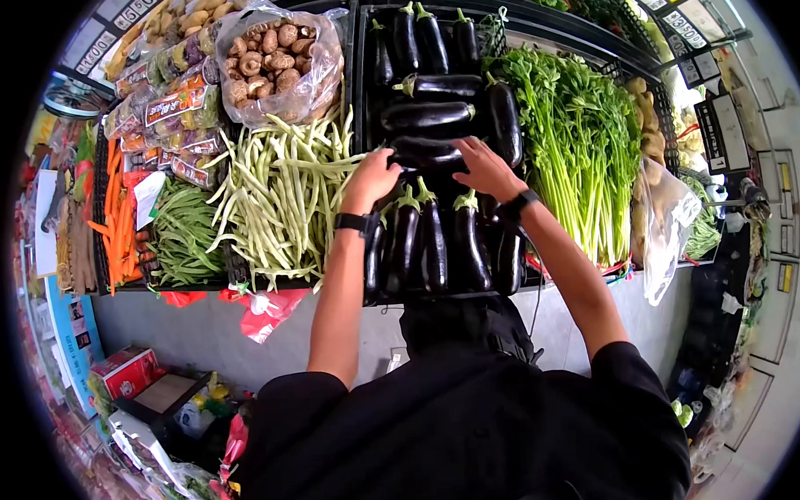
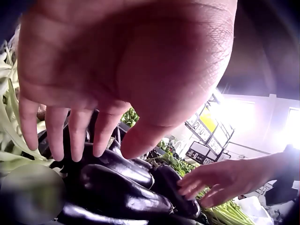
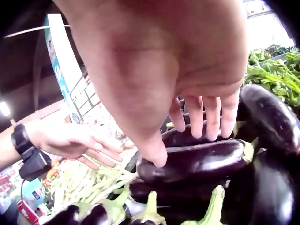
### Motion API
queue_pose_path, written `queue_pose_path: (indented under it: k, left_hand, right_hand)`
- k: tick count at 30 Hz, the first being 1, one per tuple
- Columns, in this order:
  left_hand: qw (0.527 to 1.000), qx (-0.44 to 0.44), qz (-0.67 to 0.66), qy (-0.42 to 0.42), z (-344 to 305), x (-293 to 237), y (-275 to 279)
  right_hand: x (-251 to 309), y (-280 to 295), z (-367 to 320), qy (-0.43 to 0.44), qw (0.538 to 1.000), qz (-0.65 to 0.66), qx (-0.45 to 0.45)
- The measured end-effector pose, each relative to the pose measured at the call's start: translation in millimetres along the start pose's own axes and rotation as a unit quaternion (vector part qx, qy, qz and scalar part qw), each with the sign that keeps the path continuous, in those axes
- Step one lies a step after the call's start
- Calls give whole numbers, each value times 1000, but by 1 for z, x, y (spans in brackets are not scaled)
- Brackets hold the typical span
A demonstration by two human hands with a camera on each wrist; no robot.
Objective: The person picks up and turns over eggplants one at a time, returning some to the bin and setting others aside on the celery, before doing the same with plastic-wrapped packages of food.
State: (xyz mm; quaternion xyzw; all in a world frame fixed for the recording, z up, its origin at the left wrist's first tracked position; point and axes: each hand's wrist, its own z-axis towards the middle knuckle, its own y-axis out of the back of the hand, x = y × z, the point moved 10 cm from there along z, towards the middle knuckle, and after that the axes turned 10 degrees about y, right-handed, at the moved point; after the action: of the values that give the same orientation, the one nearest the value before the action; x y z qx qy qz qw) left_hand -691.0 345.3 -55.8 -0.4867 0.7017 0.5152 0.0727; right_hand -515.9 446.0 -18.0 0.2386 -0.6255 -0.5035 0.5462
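A glossy dark purple eggplant point(image 1: 425, 149) lies crosswise in a black crate of eggplants, between both hands. My left hand point(image 1: 373, 180) is over its left end, at the border with the green beans. In the left wrist view the fingers point(image 2: 79, 131) hang down spread and fairly straight, holding nothing. My right hand point(image 1: 490, 170) is over the other end, palm down. Its thumb overlaps an eggplant point(image 3: 197, 161) in the right wrist view, and the slightly bent fingers reach down behind that eggplant without closing round it. More eggplants point(image 1: 426, 117) lie crosswise just beyond.
Upright eggplants point(image 1: 406, 241) line the crate's near side, stems up. Long pale green beans point(image 1: 284, 201) fill the left section, with a bag of mushrooms point(image 1: 275, 65) behind. Leafy celery point(image 1: 577, 156) stands to the right. A plastic bag point(image 1: 672, 214) hangs at the front right.
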Motion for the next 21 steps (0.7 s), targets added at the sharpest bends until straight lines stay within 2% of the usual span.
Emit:
queue_pose_path:
  k: [2,4,6,7,10,13,16,17,18,20,21]
  left_hand:
    - [1000,-16,9,14,6,-4,-13]
    - [1000,-21,-19,-9,20,2,-34]
    - [997,-63,-37,-21,28,8,-42]
    - [996,-74,-39,-22,25,4,-36]
    - [995,-81,-62,9,5,5,-32]
    - [991,-121,-58,-12,-24,-4,-18]
    - [977,-127,-169,-12,-49,-1,-3]
    - [968,-147,-203,6,-47,14,-8]
    - [970,-137,-203,7,-57,6,0]
    - [968,-48,-244,17,-82,-29,16]
    - [958,-16,-285,-38,-84,-41,13]
  right_hand:
    - [-10,-19,18,12,997,-71,10]
    - [-21,-46,31,22,995,-94,13]
    - [-22,-55,40,-33,981,-186,39]
    - [-25,-61,44,-26,978,-204,41]
    - [-28,-70,54,0,975,-210,69]
    - [-23,-59,46,16,978,-189,90]
    - [3,-22,26,-41,993,-87,61]
    - [17,-2,18,-64,997,-34,38]
    - [16,4,6,-106,993,36,39]
    - [31,21,-13,-132,960,247,22]
    - [37,15,-30,-188,907,371,71]
